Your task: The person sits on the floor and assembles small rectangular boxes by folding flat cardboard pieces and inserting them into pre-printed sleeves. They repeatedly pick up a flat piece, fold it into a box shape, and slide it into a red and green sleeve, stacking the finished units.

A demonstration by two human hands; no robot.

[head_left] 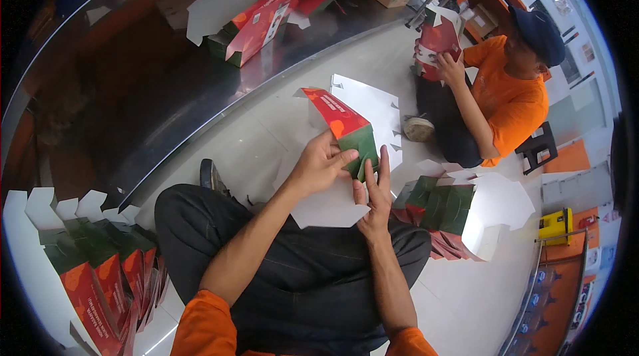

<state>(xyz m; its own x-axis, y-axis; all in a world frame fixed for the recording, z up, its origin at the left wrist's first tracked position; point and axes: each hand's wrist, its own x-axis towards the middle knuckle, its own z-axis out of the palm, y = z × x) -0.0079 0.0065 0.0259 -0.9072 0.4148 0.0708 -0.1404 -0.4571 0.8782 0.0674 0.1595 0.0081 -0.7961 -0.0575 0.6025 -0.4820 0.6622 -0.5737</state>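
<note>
Above my crossed legs I hold a partly folded cardboard box point(357, 143), red and green outside and white inside, with its large white flaps spread out. My left hand point(321, 165) grips the green end panel, its thumb pressed on the outer face and its fingers partly hidden behind. At the right corner of that same end, my right hand point(377, 199) has its thumb and fingers on the green and white folds. Its index finger points up along the edge. Where the panels meet between my hands, small tabs are bent inward.
Nested red and green boxes point(110, 283) stand at my left, another stack point(442, 206) at my right. More boxes point(259, 23) lie on a dark shiny surface point(150, 90) ahead. A co-worker in orange point(506, 90) sits at the right with a box point(439, 43). A black stool point(537, 148) stands beyond.
</note>
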